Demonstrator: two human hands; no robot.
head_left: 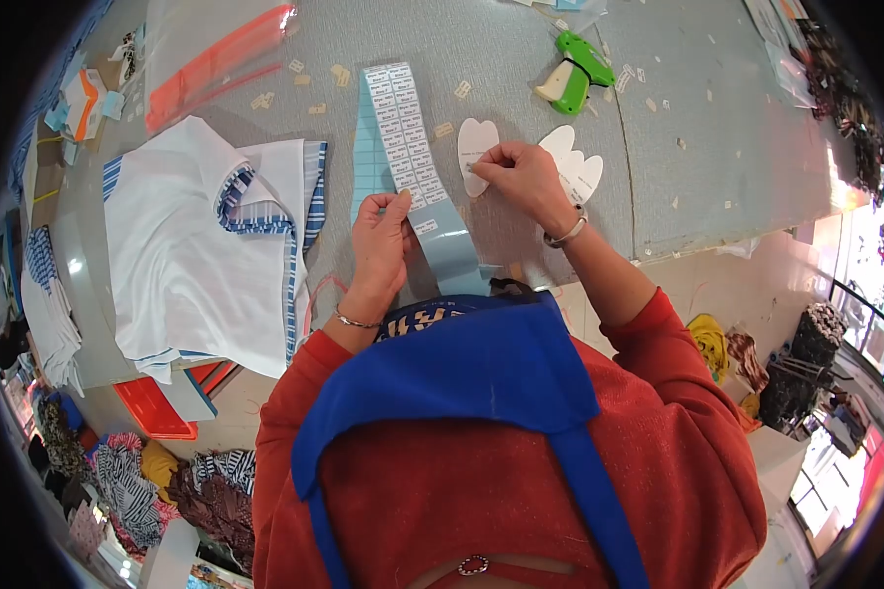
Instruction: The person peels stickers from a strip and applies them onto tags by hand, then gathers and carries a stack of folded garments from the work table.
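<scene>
A strip of printed sticker labels [399,123] on pale blue backing lies lengthwise on the grey table. My left hand [381,240] pinches its edge between thumb and fingers, near the bare, glossy end of the backing. To the right lies a white hang tag [477,137] with rounded lobes. Over that tag my right hand [525,179] is closed, thumb and forefinger pressed together at its surface; anything tiny between them is too small to make out. More white tags [581,175] are fanned out beside the right wrist, partly covered by it.
A folded white garment [192,255] with blue striped trim lies at left. Beyond the hands rests a green tagging gun [575,74]. Small paper scraps [341,75] dot the grey table [678,128]. Clear plastic bags [216,59] with red edging lie at the far left. Clothing piles [128,491] sit below.
</scene>
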